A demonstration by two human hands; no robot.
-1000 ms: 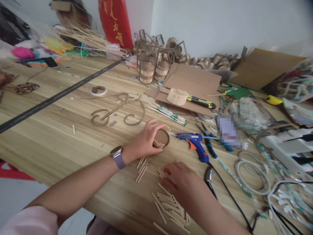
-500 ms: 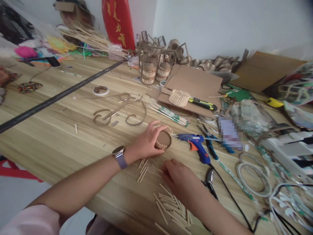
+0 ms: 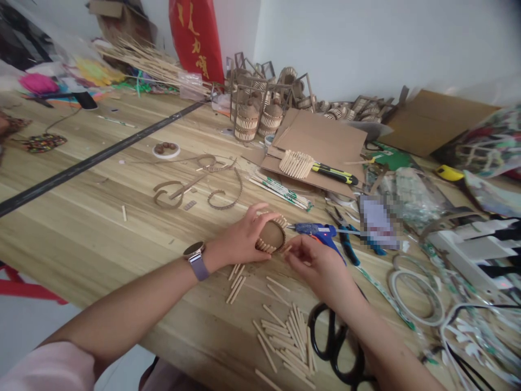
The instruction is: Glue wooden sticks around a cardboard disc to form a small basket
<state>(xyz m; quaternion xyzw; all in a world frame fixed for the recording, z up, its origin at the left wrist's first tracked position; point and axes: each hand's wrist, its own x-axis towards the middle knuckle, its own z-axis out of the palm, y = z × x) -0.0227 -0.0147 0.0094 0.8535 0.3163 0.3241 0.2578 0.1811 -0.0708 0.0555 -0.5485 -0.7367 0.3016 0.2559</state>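
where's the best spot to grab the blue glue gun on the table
Take the glue gun by its handle, which angles back toward the person, coming from the near right. Its nozzle points left at the round piece under the left hand, so avoid that end. The right hand, pinching a stick, hides part of the handle.

A long counter (image 3: 81,228) of pale wood planks stood against a plain white wall (image 3: 350,38). A red banner (image 3: 195,35) hung there, and soft even light fell throughout.
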